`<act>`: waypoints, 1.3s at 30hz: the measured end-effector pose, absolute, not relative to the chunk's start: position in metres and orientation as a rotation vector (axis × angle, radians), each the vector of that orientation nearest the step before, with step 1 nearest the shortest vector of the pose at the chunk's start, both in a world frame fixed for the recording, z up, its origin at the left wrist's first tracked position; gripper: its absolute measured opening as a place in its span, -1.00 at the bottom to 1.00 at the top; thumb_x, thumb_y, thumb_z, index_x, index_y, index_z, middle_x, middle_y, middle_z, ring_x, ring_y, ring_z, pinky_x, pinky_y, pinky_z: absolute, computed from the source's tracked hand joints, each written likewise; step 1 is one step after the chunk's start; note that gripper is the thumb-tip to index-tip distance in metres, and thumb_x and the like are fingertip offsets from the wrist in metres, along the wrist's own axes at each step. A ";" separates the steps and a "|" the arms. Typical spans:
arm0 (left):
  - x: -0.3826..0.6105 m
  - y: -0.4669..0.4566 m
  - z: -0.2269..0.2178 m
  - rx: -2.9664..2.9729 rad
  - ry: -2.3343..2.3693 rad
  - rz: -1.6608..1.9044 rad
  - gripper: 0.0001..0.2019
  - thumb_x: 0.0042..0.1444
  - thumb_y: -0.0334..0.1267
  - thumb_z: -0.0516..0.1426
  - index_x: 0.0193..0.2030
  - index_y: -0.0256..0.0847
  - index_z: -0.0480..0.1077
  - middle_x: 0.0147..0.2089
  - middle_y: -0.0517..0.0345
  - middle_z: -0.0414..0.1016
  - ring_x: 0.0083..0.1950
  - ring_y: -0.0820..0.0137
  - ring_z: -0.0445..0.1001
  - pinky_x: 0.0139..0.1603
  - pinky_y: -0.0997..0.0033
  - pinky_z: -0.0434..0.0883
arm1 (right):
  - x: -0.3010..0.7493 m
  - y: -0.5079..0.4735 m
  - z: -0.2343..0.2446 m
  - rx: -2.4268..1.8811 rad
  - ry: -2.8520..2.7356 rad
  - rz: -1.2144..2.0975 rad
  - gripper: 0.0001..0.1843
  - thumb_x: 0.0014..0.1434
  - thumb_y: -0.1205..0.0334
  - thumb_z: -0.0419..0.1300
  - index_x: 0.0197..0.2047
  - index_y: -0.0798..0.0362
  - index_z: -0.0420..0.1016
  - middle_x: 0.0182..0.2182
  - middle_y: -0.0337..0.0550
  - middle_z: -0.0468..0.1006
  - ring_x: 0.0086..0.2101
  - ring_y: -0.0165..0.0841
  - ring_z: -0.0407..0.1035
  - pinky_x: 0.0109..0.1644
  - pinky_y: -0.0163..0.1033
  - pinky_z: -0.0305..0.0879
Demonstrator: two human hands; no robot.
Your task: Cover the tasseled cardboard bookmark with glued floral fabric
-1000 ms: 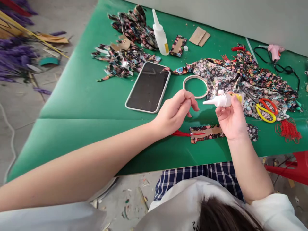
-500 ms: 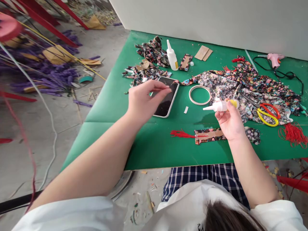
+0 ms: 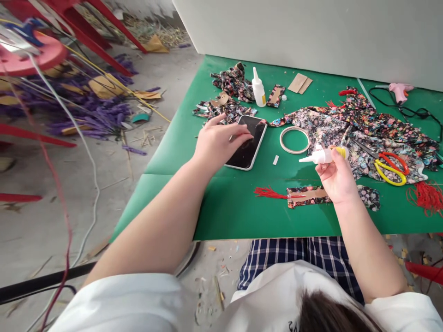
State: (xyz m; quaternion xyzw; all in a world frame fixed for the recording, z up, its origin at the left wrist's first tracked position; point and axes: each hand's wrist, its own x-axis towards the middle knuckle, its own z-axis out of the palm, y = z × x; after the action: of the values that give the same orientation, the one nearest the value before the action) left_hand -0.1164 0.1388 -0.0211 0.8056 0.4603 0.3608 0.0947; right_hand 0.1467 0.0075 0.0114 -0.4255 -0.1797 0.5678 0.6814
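Observation:
My right hand (image 3: pixel 335 177) grips a small white glue bottle (image 3: pixel 323 157) with a yellow label, lying sideways, its nozzle pointing left. Below it on the green table lies a floral fabric strip (image 3: pixel 309 194) with a brown card piece and a red tassel (image 3: pixel 270 192) at its left end; my hand and wrist hide part of the strip. My left hand (image 3: pixel 219 143) is over a phone (image 3: pixel 251 152) with a dark screen, thumb and fingers apart and fingertips at the screen. Whether they touch it I cannot tell. A small white piece (image 3: pixel 275 160) lies right of the phone.
A tape roll (image 3: pixel 295 139), floral fabric (image 3: pixel 328 122) and red-and-yellow scissors (image 3: pixel 391 168) lie beyond my right hand. A second glue bottle (image 3: pixel 258 90) stands at the back beside fabric scraps (image 3: pixel 230 83). A pink glue gun (image 3: pixel 400 92) with a black cord lies back right.
My left hand has come down toward the phone screen, its fingers spreading. My right hand keeps the glue bottle in nearly the same pose. The whole view has shifted slightly.

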 end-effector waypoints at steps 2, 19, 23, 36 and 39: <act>-0.122 0.143 -0.020 2.240 1.473 1.230 -0.73 0.02 0.04 0.25 -0.40 -0.12 0.44 -0.40 0.39 0.52 -0.31 0.44 0.43 -0.13 0.24 0.40 | 0.147 0.007 0.011 -0.956 -0.413 1.273 -0.59 -0.20 0.05 0.43 -0.32 -0.01 0.40 -0.51 -0.41 0.49 -0.59 -0.60 0.28 -0.48 -0.43 0.40; -0.154 0.162 -0.029 2.048 1.767 1.488 -0.87 0.17 -0.15 0.16 -0.17 -0.06 0.43 -0.45 0.47 0.40 -0.45 0.57 0.21 -0.28 0.36 0.17 | 0.146 0.008 0.011 -0.967 -0.436 1.255 -0.58 -0.23 0.06 0.45 -0.34 -0.01 0.40 -0.52 -0.42 0.50 -0.60 -0.61 0.28 -0.50 -0.44 0.40; -0.147 0.162 -0.032 2.205 1.605 1.358 -0.73 0.19 -0.02 0.11 -0.04 -0.04 0.41 -0.39 0.45 0.52 -0.34 0.49 0.33 -0.22 0.35 0.23 | 0.146 0.007 0.012 -0.960 -0.434 1.272 -0.56 -0.23 0.03 0.45 -0.33 0.00 0.39 -0.49 -0.39 0.53 -0.58 -0.60 0.31 -0.51 -0.45 0.38; -0.108 0.129 -0.009 2.688 1.335 0.815 -0.62 0.19 -0.15 -0.05 0.08 -0.03 0.43 -0.12 0.05 0.56 -0.03 0.19 0.49 0.15 0.07 0.34 | 0.145 0.007 0.011 -0.972 -0.445 1.283 -0.57 -0.21 -0.01 0.43 -0.34 -0.01 0.37 -0.42 -0.34 0.56 -0.55 -0.57 0.33 -0.51 -0.43 0.36; -0.107 0.131 -0.013 2.721 1.315 0.816 -0.63 0.17 -0.18 -0.03 0.05 -0.04 0.46 -0.15 0.06 0.57 -0.06 0.20 0.51 0.17 0.06 0.34 | 0.145 0.007 0.011 -0.964 -0.445 1.291 -0.58 -0.20 -0.01 0.42 -0.34 -0.02 0.37 -0.41 -0.33 0.56 -0.54 -0.56 0.34 -0.51 -0.42 0.36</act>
State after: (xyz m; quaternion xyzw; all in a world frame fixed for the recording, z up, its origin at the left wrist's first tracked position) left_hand -0.1069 0.1305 -0.0132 0.8692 0.4200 0.2607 0.0054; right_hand 0.1450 0.0069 0.0110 -0.4279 -0.1973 0.5728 0.6707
